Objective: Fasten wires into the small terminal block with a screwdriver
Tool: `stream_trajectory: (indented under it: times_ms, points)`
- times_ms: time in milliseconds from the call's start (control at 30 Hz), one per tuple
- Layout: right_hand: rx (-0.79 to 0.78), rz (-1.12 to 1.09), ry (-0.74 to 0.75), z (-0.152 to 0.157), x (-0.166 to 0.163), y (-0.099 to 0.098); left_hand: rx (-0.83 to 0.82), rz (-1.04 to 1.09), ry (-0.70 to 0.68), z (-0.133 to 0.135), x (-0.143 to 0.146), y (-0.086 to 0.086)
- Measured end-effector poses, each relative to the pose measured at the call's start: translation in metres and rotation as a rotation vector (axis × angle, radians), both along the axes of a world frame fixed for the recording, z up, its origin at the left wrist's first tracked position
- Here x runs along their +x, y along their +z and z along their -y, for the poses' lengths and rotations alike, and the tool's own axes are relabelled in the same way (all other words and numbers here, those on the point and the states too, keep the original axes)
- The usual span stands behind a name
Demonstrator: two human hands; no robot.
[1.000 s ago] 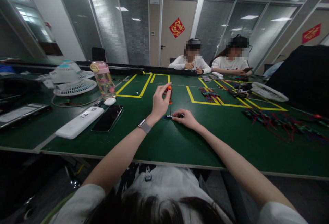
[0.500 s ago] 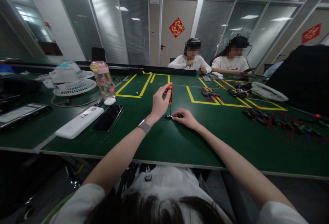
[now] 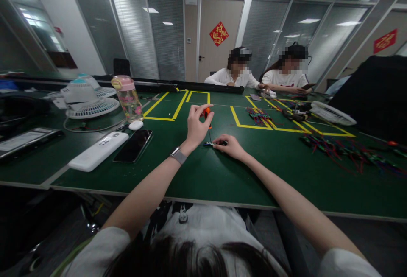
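Observation:
My left hand, with a watch on its wrist, is curled round the handle of an orange screwdriver. Fingers and thumb cover part of that handle. The thin shaft stands nearly upright, its tip down at a small circuit board on the green table. From the right, my right hand grips the board's edge between closed fingertips and rests low on the tabletop. Something small and dark shows by its fingers; what it is I cannot tell.
Left of my hands lie a black phone, a white power bank and a white case. Behind them stands a pink-lidded bottle. Wired boards lie in a heap at right. Two people sit across the table.
My left fingers have shifted on the screwdriver handle, with the hand slightly left and the handle tilted a little. My right hand stays put. A person opposite has reached an arm to the right.

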State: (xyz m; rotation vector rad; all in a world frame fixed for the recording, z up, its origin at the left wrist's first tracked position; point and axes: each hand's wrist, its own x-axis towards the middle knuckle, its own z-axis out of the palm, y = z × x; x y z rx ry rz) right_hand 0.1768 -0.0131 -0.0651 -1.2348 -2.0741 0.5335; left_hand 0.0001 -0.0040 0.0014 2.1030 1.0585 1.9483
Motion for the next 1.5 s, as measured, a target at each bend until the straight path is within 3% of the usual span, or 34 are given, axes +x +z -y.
stream_trajectory:
  times_ms: [267,500,733,967,1200,1500]
  points:
    - [-0.001,-0.005,0.002,-0.0002,0.0004,-0.0002,-0.043,-0.018,-0.173,-0.0008,0.0015,-0.0006]
    - [0.007,-0.003,-0.006,0.0006,-0.0005,0.0002,-0.007,-0.04,-0.08,0.003,0.0011,0.0004]
    - [-0.001,0.007,-0.001,-0.001,-0.0003,0.0001,-0.015,-0.04,-0.174,0.0015,0.0018,0.0001]
    - [-0.004,-0.009,-0.003,-0.0006,-0.0003,-0.0001,0.013,-0.035,-0.079,0.0026,0.0009,0.0005]
    - [-0.003,0.0,0.003,-0.0007,-0.0002,-0.0003,-0.026,-0.052,-0.168,0.0022,0.0012,0.0005]
    - [-0.008,-0.008,-0.002,-0.0011,0.0002,-0.0011,-0.003,-0.048,-0.082,0.003,0.0004,0.0014]
